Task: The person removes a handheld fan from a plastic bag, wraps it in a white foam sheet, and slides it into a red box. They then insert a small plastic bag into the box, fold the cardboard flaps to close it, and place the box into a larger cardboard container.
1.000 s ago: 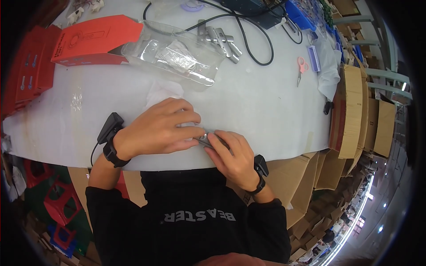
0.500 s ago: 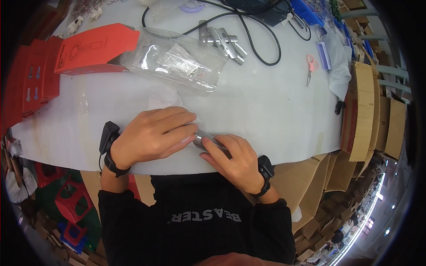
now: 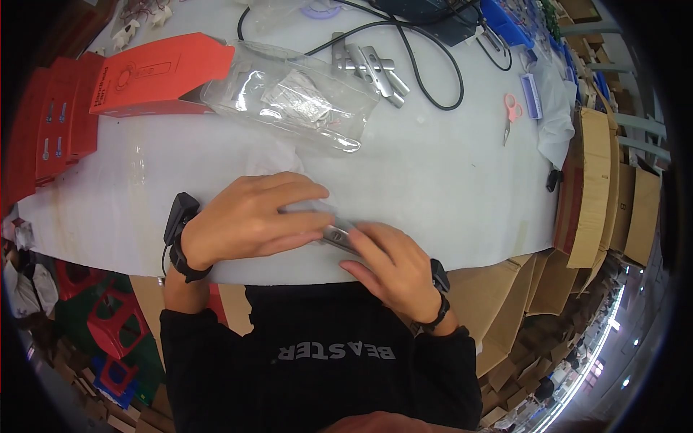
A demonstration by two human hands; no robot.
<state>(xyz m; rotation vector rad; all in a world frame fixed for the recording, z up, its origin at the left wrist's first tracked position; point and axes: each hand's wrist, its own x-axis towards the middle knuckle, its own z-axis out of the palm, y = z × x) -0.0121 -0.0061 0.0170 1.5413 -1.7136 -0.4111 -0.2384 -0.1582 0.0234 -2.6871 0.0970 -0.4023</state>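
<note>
A slim silver metal tube [image 3: 339, 237], with a small dark round mark on its side, lies between my hands just above the table's near edge. My right hand [image 3: 393, 265] is closed round its right end, thumb and fingers along the metal. My left hand [image 3: 260, 220] bends over the other end, which its fingers hide. Thin translucent plastic [image 3: 312, 206] shows between those fingers, partly around the tube as far as I can see. Beyond my left hand lies a pale, crumpled see-through bag [image 3: 278, 155].
An open red box [image 3: 155, 76] stands at the far left, near stacked red boxes [image 3: 76, 119]. A clear plastic package [image 3: 296, 97] lies beside it. Several silver tubes [image 3: 372, 68] and a black cable [image 3: 458, 90] are behind. Pink scissors [image 3: 512, 108] lie right, near cardboard boxes [image 3: 592, 180].
My right hand has shifted slightly right and down, and more of the tube's side shows, now with a dark round mark. My left fingers have spread a little over the plastic.
</note>
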